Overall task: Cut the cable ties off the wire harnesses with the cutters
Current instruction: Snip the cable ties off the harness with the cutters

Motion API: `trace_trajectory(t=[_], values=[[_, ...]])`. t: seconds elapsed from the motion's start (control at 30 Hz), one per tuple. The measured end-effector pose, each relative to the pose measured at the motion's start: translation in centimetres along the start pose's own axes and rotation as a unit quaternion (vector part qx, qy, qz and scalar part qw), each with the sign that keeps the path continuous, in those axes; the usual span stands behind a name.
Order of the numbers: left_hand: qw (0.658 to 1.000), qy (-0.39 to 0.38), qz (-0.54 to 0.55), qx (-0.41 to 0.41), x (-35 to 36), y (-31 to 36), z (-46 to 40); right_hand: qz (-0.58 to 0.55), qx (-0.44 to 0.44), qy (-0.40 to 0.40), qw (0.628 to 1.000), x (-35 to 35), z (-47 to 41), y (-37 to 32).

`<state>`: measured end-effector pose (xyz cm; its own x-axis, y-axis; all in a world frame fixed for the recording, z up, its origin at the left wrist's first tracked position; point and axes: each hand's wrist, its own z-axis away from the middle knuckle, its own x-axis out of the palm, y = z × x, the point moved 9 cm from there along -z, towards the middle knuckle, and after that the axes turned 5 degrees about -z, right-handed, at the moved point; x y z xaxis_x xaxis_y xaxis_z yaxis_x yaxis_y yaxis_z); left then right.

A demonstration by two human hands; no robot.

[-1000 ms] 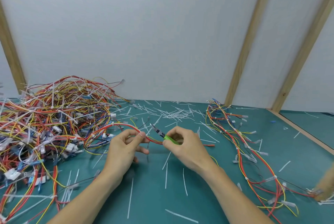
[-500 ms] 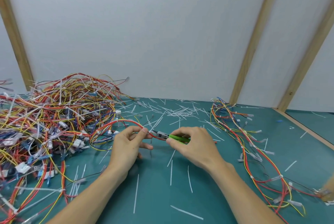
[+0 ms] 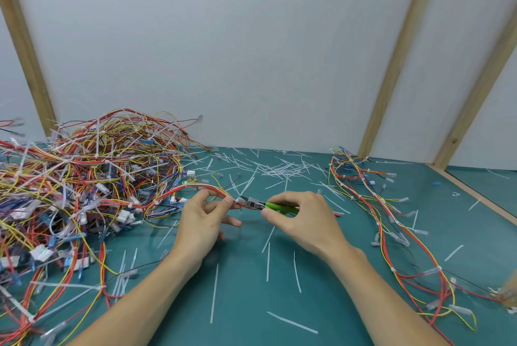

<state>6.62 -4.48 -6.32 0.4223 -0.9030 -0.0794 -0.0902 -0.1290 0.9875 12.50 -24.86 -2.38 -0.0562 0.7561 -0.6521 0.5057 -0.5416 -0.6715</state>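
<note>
My left hand (image 3: 205, 220) and my right hand (image 3: 303, 218) are both bare: no gloves, no rings, no watch or band at either wrist. My forearms are bare too, uncovered all the way down to the bottom edge of the view, with no sleeve or cuff showing on either one. My fingernails are short and plain, without polish. Both arms are slim and come up from the lower corners. Nothing else of me is in view.

Single head view, wide-angle, looking forward and down, close over teal table (image 3: 251, 303), facing white wall (image 3: 223, 52).
</note>
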Motion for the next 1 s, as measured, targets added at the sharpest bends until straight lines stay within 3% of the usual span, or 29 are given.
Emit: trace_trajectory(t=[0.77,1.0], values=[[1.000,0.000,-0.002,0.018,0.2,0.7,0.2,0.010,-0.024,0.034,0.999,-0.3,0.2,-0.8],[1.000,0.000,-0.008,0.021,0.2,0.5,0.3,-0.005,-0.005,-0.003,1.000,0.5,0.0,-0.2]])
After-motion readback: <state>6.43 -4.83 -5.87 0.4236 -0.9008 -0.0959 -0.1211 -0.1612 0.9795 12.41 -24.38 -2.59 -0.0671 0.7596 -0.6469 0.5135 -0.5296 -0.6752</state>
